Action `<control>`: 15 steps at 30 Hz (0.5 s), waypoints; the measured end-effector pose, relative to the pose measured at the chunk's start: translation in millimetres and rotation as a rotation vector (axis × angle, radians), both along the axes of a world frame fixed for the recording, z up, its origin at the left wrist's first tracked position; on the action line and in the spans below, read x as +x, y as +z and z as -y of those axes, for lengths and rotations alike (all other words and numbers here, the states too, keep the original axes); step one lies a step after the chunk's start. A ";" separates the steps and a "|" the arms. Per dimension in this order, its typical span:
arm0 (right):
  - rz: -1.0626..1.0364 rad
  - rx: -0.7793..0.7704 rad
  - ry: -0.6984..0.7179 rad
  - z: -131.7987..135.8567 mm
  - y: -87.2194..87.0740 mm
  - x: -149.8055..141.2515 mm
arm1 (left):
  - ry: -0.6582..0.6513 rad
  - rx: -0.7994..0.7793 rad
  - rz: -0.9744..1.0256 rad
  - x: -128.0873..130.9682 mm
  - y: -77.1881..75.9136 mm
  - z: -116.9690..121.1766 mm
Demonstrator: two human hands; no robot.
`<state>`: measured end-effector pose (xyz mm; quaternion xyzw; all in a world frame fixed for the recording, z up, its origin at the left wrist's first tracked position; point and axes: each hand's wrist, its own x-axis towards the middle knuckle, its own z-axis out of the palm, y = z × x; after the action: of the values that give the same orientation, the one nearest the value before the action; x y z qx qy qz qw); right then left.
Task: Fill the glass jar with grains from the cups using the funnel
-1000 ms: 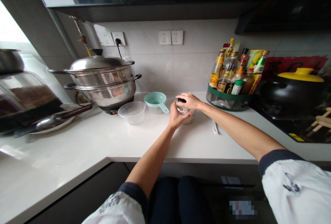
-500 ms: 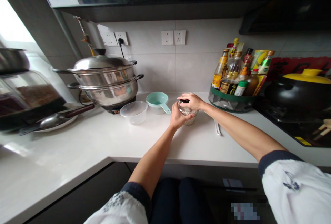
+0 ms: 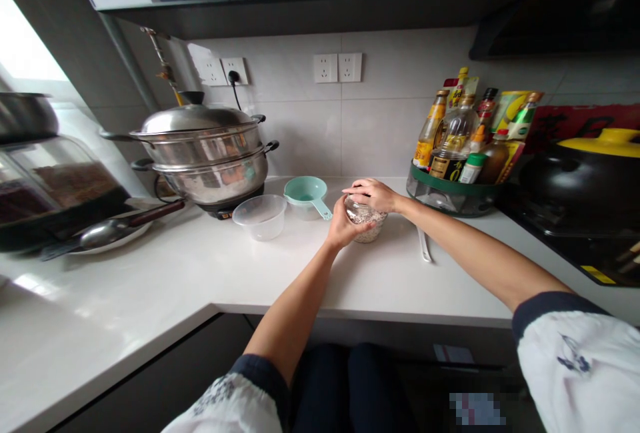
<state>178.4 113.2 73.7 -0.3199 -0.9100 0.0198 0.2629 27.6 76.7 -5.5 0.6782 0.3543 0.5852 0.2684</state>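
A clear jar [image 3: 369, 235] of pale and dark grains stands on the white counter [image 3: 280, 279]. My left hand [image 3: 344, 225] is wrapped round its near left side. Over the jar's top lies my right hand [image 3: 374, 195], its fingers curled on the lid, which is mostly hidden beneath them. Just left of the jar, a mint-green strainer or scoop [image 3: 306, 189] with a handle rests on a clear container. Beside that stands a translucent plastic bowl [image 3: 260, 221]. A thin white handle, perhaps a spoon's [image 3: 424, 246], lies right of the jar, partly behind my right forearm.
A stacked steel steamer [image 3: 205, 153] stands at the back left, near a ladle [image 3: 103, 234] on a plate. The green-rimmed caddy [image 3: 445, 194] of sauce bottles is at the back right. Beyond it, a black pot [image 3: 575, 183] with a yellow lid sits on the hob.
My right hand has turned and flattened over the jar's top, covering the dark lid patch that showed before. My left hand keeps its hold. The view has shifted slightly.
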 end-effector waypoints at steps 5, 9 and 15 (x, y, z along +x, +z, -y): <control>-0.006 0.027 -0.085 1.6 -3.2 -4.4 | 0.006 -0.009 -0.028 -0.5 0.1 1.0; -0.023 0.039 -0.134 4.4 -4.0 -8.1 | 0.009 0.009 -0.029 0.6 1.3 1.6; -0.049 0.057 -0.196 12.5 -2.3 -14.0 | 0.013 0.022 -0.006 2.7 2.4 2.7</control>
<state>164.3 100.7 71.4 -0.3990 -0.8680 -0.0238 0.2947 30.3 74.0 -3.1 0.6808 0.3529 0.5886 0.2560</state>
